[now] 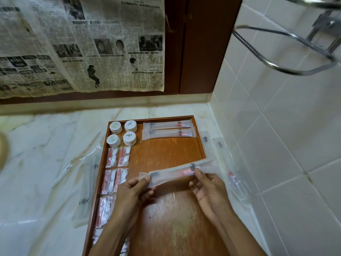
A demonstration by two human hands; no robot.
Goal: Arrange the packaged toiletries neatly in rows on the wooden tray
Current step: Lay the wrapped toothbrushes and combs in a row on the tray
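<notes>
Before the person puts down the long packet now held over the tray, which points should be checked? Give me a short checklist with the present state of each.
1. Both hands hold the long packet: ok, left hand pinches one end, right hand the other.
2. Free space below the two laid packets: ok, bare wood shows on the wooden tray.
3. Held packet parallel to the laid row: not ok, it is tilted.
4. Round soaps out of the way: ok, far left corner.
5. Loose packets outside the tray's right edge: not ok, not yet placed.
6. Packet's seal intact: cannot tell, blurred.
</notes>
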